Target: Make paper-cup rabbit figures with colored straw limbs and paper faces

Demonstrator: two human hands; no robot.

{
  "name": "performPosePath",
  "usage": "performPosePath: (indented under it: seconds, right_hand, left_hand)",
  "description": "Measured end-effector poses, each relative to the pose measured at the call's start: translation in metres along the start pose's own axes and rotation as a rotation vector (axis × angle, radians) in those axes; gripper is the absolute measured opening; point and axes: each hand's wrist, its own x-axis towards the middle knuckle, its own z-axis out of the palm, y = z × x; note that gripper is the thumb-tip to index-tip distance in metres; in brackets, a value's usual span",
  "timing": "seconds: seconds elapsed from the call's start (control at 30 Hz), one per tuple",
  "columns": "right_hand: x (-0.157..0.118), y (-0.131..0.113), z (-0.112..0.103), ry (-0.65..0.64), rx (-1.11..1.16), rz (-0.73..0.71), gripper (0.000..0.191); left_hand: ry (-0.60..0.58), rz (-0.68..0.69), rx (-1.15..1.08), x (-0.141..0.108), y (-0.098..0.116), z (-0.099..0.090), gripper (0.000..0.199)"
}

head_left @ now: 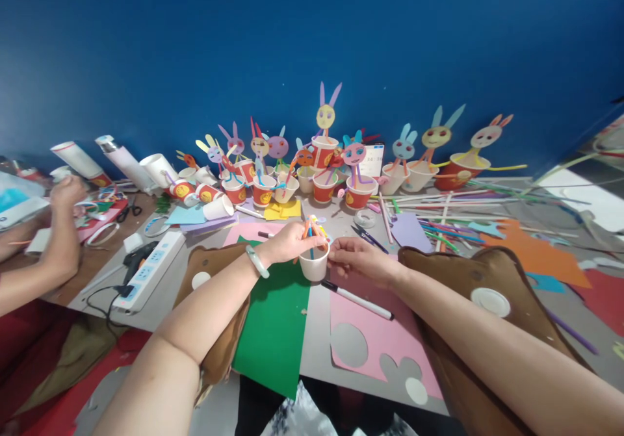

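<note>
A small white paper cup (313,267) stands upright in front of me, at the inner edge of the green paper. Fingers of my left hand (287,242) are closed on orange pipe cleaners (316,229) that rise out of the cup's mouth. Some yellow and blue bits show at their top, too small to make out. At the cup's right side, my right hand (358,256) has its thumb and fingers pinched against the rim; whether something thin is also between them is hidden. Just below lies a capped white marker (358,299) on pink paper (385,332) with holes cut out.
Several paper cups with rabbit-faced figures (358,192) line the blue wall. Loose pipe cleaners (453,231) and orange paper (531,254) lie right. Brown cushions (453,280) flank the green paper (273,319). A power strip (151,270) and another person's hand (68,192) are left.
</note>
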Motion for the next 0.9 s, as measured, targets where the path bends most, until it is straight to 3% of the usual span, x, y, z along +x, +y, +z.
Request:
performPosePath:
  seconds: [0.1, 0.27, 0.43, 0.6, 0.77, 0.9]
  right_hand:
    - [-0.001, -0.004, -0.003, -0.025, 0.106, 0.047, 0.034]
    - [-0.001, -0.004, -0.006, 0.020, 0.093, -0.046, 0.036]
    - [-0.002, -0.006, -0.004, 0.136, 0.003, -0.187, 0.035]
    - [-0.004, -0.007, 0.002, 0.229, -0.121, -0.247, 0.036]
    - [0.000, 0.002, 0.001, 0.256, -0.220, -0.282, 0.036]
    - [0.002, 0.007, 0.001, 0.270, -0.291, -0.304, 0.034]
  left_hand:
    - [-0.012, 0.018, -0.010, -0.001, 0.001, 0.002, 0.024]
    - [0.056, 0.010, -0.108, -0.003, 0.007, 0.001, 0.028]
    - [0.274, -0.104, -0.300, -0.005, 0.008, 0.001, 0.034]
    - [0.495, -0.001, -0.347, -0.003, 0.011, 0.003, 0.030]
    - [0.559, -0.026, -0.425, -0.003, 0.015, 0.009, 0.023]
    - [0.521, -0.033, -0.509, -0.001, 0.006, 0.011, 0.025]
